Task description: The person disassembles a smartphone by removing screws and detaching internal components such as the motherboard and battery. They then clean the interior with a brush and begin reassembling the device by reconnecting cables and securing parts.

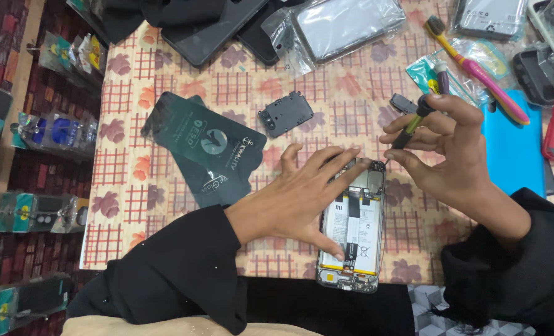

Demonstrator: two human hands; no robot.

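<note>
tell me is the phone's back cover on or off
Off. The phone lies with its white battery and inner boards bare under the left hand, while the right hand holds a screwdriver to its top edge.

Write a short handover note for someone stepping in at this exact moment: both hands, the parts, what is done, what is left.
Left hand: flat on the opened phone, steadying it.
Right hand: holds a small screwdriver, tip at the phone's top edge.
Done: back is off, battery exposed; a small black cover plate lies apart on the tablecloth.
Left: the work at the top edge; whether a screw is there is too small to tell.
</note>
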